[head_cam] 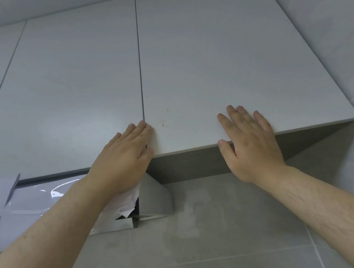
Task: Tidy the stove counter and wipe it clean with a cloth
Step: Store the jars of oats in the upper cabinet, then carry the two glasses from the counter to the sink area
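Hands are pressing flat and empty on the door, left hand over the seam, right hand near its lower edge, risking pinched fingers if it swings.

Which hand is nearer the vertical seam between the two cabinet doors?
Left. The left hand rests with fingertips at the lower end of the seam; the right hand lies flat on the right door, well to the seam's right.
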A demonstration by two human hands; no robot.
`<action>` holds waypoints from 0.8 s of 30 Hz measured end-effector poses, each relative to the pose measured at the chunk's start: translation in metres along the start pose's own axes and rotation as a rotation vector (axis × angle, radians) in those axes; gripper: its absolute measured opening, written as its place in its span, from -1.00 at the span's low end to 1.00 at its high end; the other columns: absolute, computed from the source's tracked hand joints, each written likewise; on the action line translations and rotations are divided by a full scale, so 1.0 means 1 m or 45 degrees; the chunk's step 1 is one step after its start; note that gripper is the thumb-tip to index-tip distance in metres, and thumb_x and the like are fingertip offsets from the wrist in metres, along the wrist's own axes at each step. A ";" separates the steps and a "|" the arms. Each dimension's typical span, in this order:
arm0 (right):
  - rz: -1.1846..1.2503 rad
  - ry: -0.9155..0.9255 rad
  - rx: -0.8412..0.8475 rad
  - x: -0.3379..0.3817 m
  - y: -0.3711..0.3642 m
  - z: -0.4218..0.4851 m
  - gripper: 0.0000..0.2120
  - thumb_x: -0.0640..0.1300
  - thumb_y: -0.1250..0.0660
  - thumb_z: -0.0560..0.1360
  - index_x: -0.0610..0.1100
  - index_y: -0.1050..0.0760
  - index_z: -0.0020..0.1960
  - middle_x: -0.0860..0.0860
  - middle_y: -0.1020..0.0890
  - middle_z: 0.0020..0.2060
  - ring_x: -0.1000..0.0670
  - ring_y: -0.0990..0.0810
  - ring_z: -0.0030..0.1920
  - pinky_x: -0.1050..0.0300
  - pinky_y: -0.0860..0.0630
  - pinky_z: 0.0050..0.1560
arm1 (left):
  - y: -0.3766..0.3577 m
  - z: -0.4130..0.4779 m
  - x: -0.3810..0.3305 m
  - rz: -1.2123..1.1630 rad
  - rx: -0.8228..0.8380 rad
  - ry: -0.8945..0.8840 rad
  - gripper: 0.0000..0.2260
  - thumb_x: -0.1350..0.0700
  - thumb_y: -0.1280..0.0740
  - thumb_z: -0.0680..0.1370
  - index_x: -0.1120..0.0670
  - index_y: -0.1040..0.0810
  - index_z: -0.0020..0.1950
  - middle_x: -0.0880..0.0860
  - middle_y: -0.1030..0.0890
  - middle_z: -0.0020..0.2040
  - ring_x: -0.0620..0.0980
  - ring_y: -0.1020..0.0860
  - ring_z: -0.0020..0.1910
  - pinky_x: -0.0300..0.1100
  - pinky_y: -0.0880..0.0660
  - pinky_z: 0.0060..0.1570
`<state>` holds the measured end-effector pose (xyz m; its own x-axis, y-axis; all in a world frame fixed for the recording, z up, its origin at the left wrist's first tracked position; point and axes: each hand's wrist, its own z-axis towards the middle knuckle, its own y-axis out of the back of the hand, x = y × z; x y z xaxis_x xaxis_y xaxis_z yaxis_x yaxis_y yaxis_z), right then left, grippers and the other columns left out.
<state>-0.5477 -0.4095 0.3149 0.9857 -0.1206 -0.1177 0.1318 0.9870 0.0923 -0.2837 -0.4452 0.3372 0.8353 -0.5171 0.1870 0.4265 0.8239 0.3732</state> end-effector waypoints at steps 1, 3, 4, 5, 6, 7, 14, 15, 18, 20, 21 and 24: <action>-0.009 -0.001 -0.002 -0.001 0.000 0.000 -0.37 0.15 0.17 0.54 -0.04 -0.12 0.56 -0.04 -0.11 0.58 -0.04 -0.01 0.58 -0.05 0.14 0.54 | 0.000 0.000 0.000 0.015 0.007 -0.001 -0.50 0.03 0.01 0.66 -0.05 0.05 0.59 -0.13 0.11 0.59 -0.12 0.14 0.56 -0.17 0.15 0.49; -0.038 0.011 -0.009 -0.001 -0.002 -0.001 -0.38 0.14 0.16 0.56 -0.05 -0.12 0.56 -0.05 -0.12 0.57 -0.06 -0.03 0.58 -0.07 0.11 0.54 | -0.001 0.000 0.001 0.041 0.013 -0.007 -0.48 -0.01 -0.02 0.65 -0.07 0.07 0.59 -0.13 0.12 0.59 -0.13 0.14 0.56 -0.16 0.15 0.50; -0.050 0.018 -0.008 -0.001 -0.002 -0.002 -0.38 0.14 0.16 0.56 -0.05 -0.11 0.57 -0.06 -0.12 0.57 -0.06 -0.03 0.58 -0.07 0.10 0.54 | -0.001 0.000 0.001 0.043 0.012 -0.011 -0.47 -0.02 -0.03 0.64 -0.08 0.06 0.59 -0.14 0.12 0.59 -0.13 0.14 0.56 -0.16 0.14 0.50; -0.058 0.021 -0.004 -0.001 -0.003 -0.002 -0.38 0.14 0.16 0.56 -0.05 -0.10 0.57 -0.05 -0.11 0.58 -0.06 -0.02 0.58 -0.07 0.10 0.54 | -0.001 -0.001 0.001 0.041 0.016 -0.013 -0.46 -0.02 -0.05 0.64 -0.08 0.05 0.59 -0.14 0.11 0.59 -0.13 0.13 0.56 -0.16 0.14 0.50; -0.055 0.021 -0.002 -0.001 -0.003 -0.002 -0.39 0.14 0.16 0.57 -0.05 -0.09 0.57 -0.05 -0.10 0.58 -0.05 -0.01 0.58 -0.07 0.11 0.54 | 0.000 -0.002 0.001 0.032 0.014 -0.015 -0.46 -0.02 -0.07 0.63 -0.08 0.04 0.59 -0.15 0.10 0.59 -0.12 0.12 0.56 -0.15 0.13 0.50; -0.041 0.017 -0.001 -0.001 -0.002 -0.002 -0.39 0.13 0.15 0.57 -0.05 -0.08 0.57 -0.04 -0.09 0.58 -0.05 0.01 0.58 -0.06 0.13 0.54 | 0.001 -0.003 0.000 0.024 0.013 -0.018 -0.47 -0.01 -0.08 0.63 -0.07 0.01 0.58 -0.15 0.07 0.59 -0.11 0.11 0.56 -0.14 0.12 0.50; 0.250 0.085 0.005 -0.001 0.007 -0.026 -0.49 -0.03 -0.10 0.55 -0.11 -0.31 0.48 -0.06 -0.23 0.54 -0.05 -0.11 0.56 0.05 0.11 0.53 | 0.014 -0.016 -0.027 -0.228 -0.030 0.123 -0.75 0.03 -0.20 0.60 0.09 -0.48 0.21 -0.06 -0.48 0.18 0.01 -0.42 0.22 -0.20 -0.33 0.02; 0.400 0.076 -0.003 0.000 0.010 -0.038 -0.54 -0.07 -0.13 0.51 -0.12 -0.44 0.38 -0.07 -0.36 0.48 -0.05 -0.22 0.52 0.08 0.00 0.52 | 0.015 -0.023 -0.036 -0.348 -0.044 0.173 -0.75 0.00 -0.21 0.60 0.03 -0.53 0.22 -0.12 -0.51 0.21 -0.05 -0.44 0.24 -0.27 -0.32 0.01; 0.892 -0.021 -0.065 0.004 0.024 -0.082 -0.74 -0.19 -0.21 0.46 -0.13 -0.64 0.04 0.08 -0.64 0.02 0.14 -0.55 0.12 0.35 -0.41 0.17 | 0.017 -0.057 -0.060 -0.569 -0.133 0.139 -0.76 -0.03 -0.26 0.57 -0.13 -0.56 0.22 -0.28 -0.51 0.27 -0.31 -0.45 0.17 -0.42 -0.31 0.04; 1.042 -0.092 -0.024 0.010 0.032 -0.119 -0.78 -0.21 -0.24 0.46 -0.08 -0.63 -0.02 0.23 -0.60 -0.14 0.24 -0.55 -0.05 0.49 -0.39 -0.05 | 0.015 -0.091 -0.076 -0.720 -0.201 0.090 -0.77 -0.08 -0.28 0.51 -0.16 -0.59 0.13 -0.32 -0.56 0.15 -0.37 -0.48 0.12 -0.46 -0.36 0.02; 1.102 -0.118 -0.009 0.013 0.035 -0.138 -0.79 -0.22 -0.24 0.46 -0.04 -0.62 -0.03 0.25 -0.60 -0.15 0.27 -0.55 -0.06 0.51 -0.38 -0.06 | 0.014 -0.109 -0.082 -0.754 -0.224 0.052 -0.75 -0.11 -0.26 0.47 -0.16 -0.60 0.10 -0.35 -0.56 0.14 -0.39 -0.47 0.13 -0.41 -0.40 0.05; 1.270 -0.221 0.053 0.021 0.038 -0.201 -0.81 -0.17 -0.24 0.48 0.07 -0.57 -0.04 0.19 -0.65 -0.11 0.24 -0.58 -0.04 0.49 -0.41 -0.04 | -0.004 -0.168 -0.096 -0.865 -0.143 0.005 -0.70 -0.15 -0.22 0.47 -0.12 -0.62 0.10 -0.28 -0.59 0.16 -0.33 -0.49 0.20 -0.30 -0.48 0.11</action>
<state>-0.5436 -0.3534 0.1172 0.6495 0.7395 0.1769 -0.7595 0.6419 0.1051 -0.3073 -0.3596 0.1657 0.3713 -0.9267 -0.0585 0.8892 0.3367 0.3098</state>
